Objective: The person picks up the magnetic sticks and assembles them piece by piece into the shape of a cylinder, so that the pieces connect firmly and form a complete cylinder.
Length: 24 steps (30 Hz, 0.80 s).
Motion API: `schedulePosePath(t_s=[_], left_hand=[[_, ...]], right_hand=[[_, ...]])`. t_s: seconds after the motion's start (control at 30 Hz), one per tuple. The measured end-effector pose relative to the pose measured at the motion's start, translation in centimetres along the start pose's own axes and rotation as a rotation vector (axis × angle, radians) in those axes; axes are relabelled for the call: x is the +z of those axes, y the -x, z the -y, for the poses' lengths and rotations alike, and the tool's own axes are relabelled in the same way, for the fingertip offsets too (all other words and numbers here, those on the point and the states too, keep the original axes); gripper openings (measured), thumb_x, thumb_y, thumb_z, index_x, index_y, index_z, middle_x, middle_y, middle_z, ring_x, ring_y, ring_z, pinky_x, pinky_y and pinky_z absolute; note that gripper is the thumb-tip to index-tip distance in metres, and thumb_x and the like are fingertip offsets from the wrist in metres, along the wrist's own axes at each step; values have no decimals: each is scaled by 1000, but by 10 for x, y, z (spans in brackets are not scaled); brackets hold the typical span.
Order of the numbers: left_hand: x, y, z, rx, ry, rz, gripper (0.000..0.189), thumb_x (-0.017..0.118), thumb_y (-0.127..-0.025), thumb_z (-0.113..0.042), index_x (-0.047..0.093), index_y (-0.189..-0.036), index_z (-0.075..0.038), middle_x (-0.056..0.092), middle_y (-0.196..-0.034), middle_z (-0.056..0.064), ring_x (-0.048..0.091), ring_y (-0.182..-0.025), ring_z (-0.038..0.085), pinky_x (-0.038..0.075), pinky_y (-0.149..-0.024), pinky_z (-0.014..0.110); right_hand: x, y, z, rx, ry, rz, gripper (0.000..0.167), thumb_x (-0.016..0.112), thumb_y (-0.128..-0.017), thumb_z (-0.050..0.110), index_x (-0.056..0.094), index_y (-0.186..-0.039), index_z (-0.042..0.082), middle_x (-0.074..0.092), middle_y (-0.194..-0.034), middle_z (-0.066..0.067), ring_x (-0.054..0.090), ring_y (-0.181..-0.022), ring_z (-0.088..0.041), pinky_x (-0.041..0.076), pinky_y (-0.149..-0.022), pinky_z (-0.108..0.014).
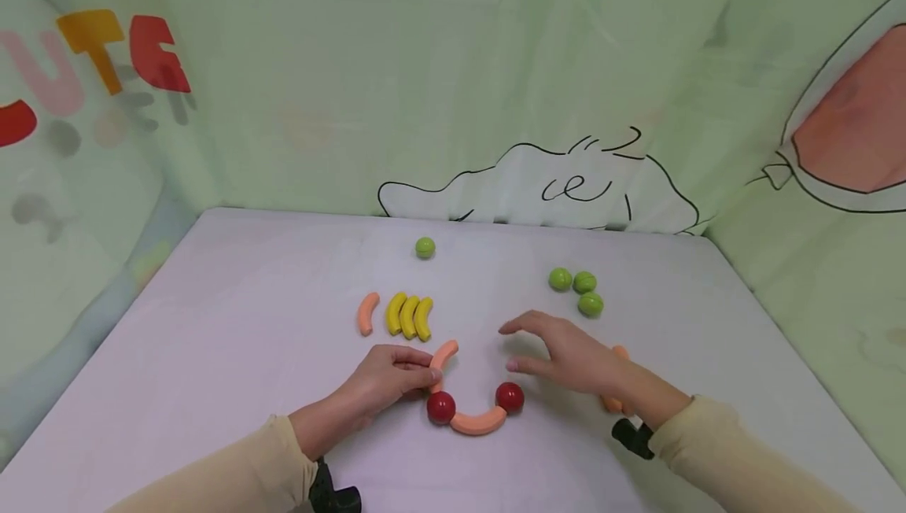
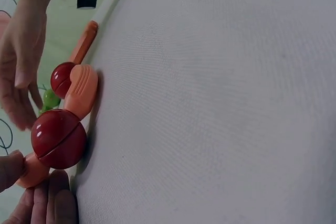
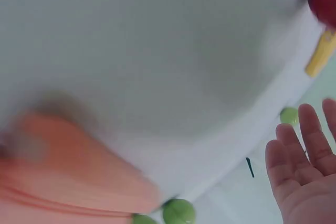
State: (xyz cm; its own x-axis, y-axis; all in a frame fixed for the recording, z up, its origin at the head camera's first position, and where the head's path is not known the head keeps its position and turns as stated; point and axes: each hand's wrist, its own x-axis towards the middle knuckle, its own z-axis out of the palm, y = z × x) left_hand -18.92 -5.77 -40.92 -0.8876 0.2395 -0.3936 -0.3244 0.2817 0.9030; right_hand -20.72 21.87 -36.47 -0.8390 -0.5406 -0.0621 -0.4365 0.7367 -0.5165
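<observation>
My left hand [image 1: 392, 375] pinches a peach-coloured curved sausage-shaped piece [image 1: 446, 352] between thumb and fingers. Its lower end meets a red ball [image 1: 441, 408]. A second curved peach piece [image 1: 479, 422] lies between that ball and another red ball [image 1: 510, 397], forming a shallow arc. In the left wrist view the nearer red ball [image 2: 59, 139] has a groove round it. My right hand [image 1: 566, 352] hovers above the right red ball with fingers spread and holds nothing; its fingers look loosely extended in the right wrist view. Another peach piece [image 1: 621, 352] is partly hidden behind the right forearm.
Three yellow toy bananas [image 1: 409, 316] lie side by side beyond the left hand, with a peach piece [image 1: 367, 314] left of them. One green ball [image 1: 425, 247] sits near the back edge. A cluster of three green balls [image 1: 584, 282] is farther right. Printed fabric walls surround the white table [image 1: 269, 277].
</observation>
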Motion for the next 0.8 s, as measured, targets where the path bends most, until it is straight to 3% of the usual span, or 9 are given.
schedulePosePath(t_s=[0.17, 0.37, 0.57, 0.8], left_hand=[[2, 3, 1, 0, 18, 18, 34, 76, -92, -15, 70, -121, 0, 78, -93, 7, 71, -83, 12, 62, -84, 31], [8, 8, 1, 6, 23, 26, 34, 76, -92, -16, 70, -121, 0, 78, -95, 8, 71, -83, 12, 61, -84, 31], [13, 14, -2, 7, 10, 48, 35, 76, -92, -18, 70, -121, 0, 79, -96, 8, 71, -84, 10, 60, -82, 29], [13, 21, 0, -18, 15, 61, 36, 77, -92, -19, 70, -121, 0, 78, -94, 6, 70, -84, 10, 60, -82, 28]], right_hand=[[-12, -49, -4, 34, -3, -22, 59, 71, -97, 25, 50, -145, 0, 64, -136, -20, 57, -131, -39, 48, -109, -58], [-24, -102, -10, 58, 24, -33, 64, 69, -98, 26, 45, -150, 0, 60, -142, -22, 52, -137, -40, 45, -113, -56], [-28, -131, -14, 44, 10, -26, 65, 69, -98, 27, 44, -151, -1, 56, -146, -23, 50, -139, -41, 43, -115, -56], [-14, -159, -12, 41, -41, 35, 67, 71, -97, 27, 43, -153, 4, 47, -157, -17, 47, -143, -39, 40, -118, -52]])
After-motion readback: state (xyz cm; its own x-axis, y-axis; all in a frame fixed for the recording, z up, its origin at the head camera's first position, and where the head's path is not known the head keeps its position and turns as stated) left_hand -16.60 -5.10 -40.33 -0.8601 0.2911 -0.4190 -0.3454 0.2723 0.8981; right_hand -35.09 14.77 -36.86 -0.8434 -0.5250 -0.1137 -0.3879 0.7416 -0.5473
